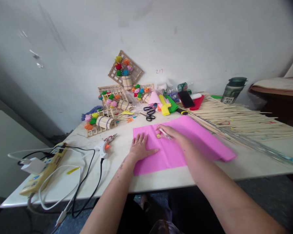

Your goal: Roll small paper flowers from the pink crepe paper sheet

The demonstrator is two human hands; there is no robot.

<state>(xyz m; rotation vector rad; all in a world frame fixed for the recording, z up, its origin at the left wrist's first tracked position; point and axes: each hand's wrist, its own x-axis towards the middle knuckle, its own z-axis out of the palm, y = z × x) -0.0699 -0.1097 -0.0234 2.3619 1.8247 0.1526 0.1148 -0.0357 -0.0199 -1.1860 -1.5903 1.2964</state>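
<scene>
A large sheet of pink paper (175, 146) lies across the front middle of the table, its right end folded or rolled over. Flat on its left part rests my left hand (141, 148), fingers spread. My right hand (169, 131) grips a white pen (165, 133) above the paper. Close to the fingertips of that hand is a small round yellowish thing (158, 136) on the sheet; I cannot make out what it is. Black-handled scissors (150, 113) lie just behind the paper.
Left are a glue gun (102, 149), pliers (111, 138), a power strip (44, 172) and loose cables. Stick frames with paper flowers (104, 122) stand at the back. A phone (185, 99), thin sticks (244, 120) and a green bottle (233, 90) are at the right.
</scene>
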